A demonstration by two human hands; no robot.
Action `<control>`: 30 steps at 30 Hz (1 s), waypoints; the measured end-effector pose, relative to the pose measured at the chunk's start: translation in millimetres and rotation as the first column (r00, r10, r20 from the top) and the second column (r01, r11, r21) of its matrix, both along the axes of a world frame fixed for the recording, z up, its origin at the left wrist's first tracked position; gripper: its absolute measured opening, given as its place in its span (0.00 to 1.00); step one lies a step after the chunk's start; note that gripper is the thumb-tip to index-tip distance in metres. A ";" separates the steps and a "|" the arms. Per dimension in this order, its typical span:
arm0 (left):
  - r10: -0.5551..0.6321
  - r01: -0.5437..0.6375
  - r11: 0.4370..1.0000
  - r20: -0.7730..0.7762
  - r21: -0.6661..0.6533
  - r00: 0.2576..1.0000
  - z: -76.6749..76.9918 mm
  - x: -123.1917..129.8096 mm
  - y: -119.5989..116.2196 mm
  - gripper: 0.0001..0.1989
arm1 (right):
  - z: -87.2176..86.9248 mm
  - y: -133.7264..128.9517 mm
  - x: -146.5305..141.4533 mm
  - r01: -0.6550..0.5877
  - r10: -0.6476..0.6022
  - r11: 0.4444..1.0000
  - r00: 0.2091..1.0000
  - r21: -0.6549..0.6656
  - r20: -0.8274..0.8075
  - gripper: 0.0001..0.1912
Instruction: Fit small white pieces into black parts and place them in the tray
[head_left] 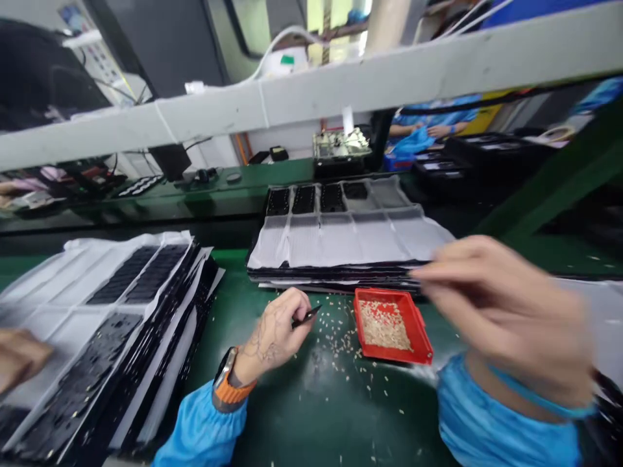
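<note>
My left hand (276, 331), with an orange-banded watch (228, 383) on its wrist, is closed around a small thin black part (306, 316). The part sticks out between thumb and fingers, above the green tabletop. On the other side, my right hand (511, 318) is raised and smeared by motion. Its thumb and forefinger are pinched together; whatever is between them is too small and blurred to name. Between my hands lies a red tray (421, 334) holding many tiny pale gold pieces (387, 326). More such pieces (341, 340) are scattered on the table left of the tray.
Behind the red tray stands a stack of trays (341, 243) with white liners and black parts. A similar stack (160, 363) rises at left, where another person's hand (22, 357) reaches in. A grey beam (311, 84) crosses above; a person in blue (438, 120) sits beyond.
</note>
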State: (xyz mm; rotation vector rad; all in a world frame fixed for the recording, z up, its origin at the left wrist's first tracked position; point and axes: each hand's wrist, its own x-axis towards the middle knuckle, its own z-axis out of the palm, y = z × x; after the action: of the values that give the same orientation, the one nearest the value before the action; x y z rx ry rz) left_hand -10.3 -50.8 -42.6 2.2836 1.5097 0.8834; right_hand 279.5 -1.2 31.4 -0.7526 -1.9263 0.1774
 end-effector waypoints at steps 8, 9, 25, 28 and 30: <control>-0.098 -0.074 0.851 0.295 0.519 0.951 49.5 49.6 39.6 0.16 | 4.0 19.2 -29.0 -0.217 0.217 0.976 0.974 -0.006 0.064 0.13; -0.092 -0.078 0.844 0.286 0.531 0.954 47.2 53.3 41.8 0.16 | 3.3 19.6 -29.8 -0.212 0.212 0.977 0.976 0.000 0.046 0.14; -0.145 0.032 0.918 0.259 0.395 0.955 40.7 42.4 37.9 0.12 | -17.6 25.4 -61.1 -0.235 0.222 0.932 0.972 -0.275 -0.078 0.17; -0.120 0.056 0.986 0.444 0.154 0.888 41.1 41.2 34.9 0.11 | -16.4 27.6 -60.0 -0.251 0.256 0.952 0.967 -0.176 0.009 0.15; -0.080 0.087 0.996 0.517 0.012 0.852 40.8 40.2 35.4 0.15 | -15.8 27.6 -60.2 -0.288 0.296 0.950 0.954 -0.123 0.055 0.16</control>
State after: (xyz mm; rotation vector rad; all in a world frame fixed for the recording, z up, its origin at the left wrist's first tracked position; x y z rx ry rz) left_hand 29.9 -15.4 -1.8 1.8655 1.1579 1.3244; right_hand 219.3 26.4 15.6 -0.5490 -2.1056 0.4513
